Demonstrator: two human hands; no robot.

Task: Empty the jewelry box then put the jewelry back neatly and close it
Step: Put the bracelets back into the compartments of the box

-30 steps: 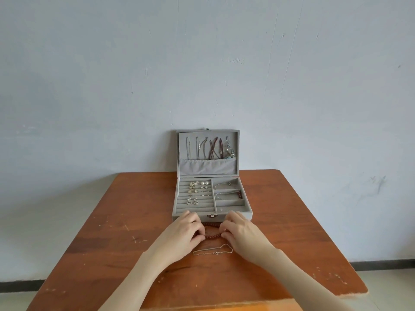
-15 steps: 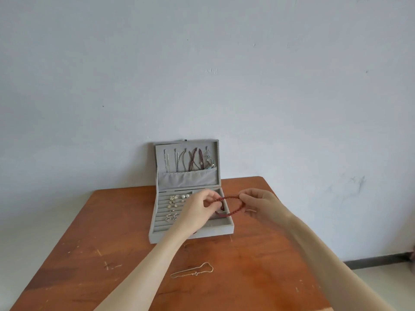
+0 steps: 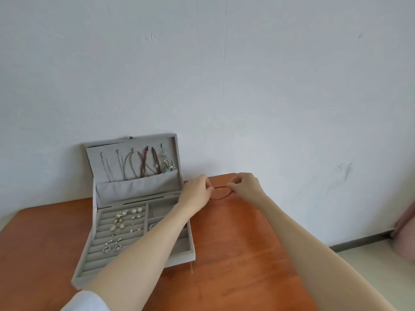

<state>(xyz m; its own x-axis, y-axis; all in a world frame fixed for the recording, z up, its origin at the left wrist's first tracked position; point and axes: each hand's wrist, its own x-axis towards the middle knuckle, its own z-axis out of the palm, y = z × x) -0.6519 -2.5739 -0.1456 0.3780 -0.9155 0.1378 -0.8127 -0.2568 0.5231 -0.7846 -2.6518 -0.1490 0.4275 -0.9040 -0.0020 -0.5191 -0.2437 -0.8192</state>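
Toward the counter's (image 3: 235,254) left side, the grey jewelry box (image 3: 134,261) stands open, lid leaning against the wall. Lid holds roughly six hanging chains; exact count unclear. Ring rows carry earrings, perhaps a dozen small pieces, too fine to count. Right compartments show one thin bangle, rest hidden by my forearm. Past the box, near the counter's far edge, my left hand (image 3: 196,193) and right hand (image 3: 244,187) are a little apart, each pinched on one red bead bracelet (image 3: 221,194), strung between them just above the wood. Step, as I judge it: emptying, box mostly full. Next move calls for laying the bracelet flat beside the box, uncoiled.
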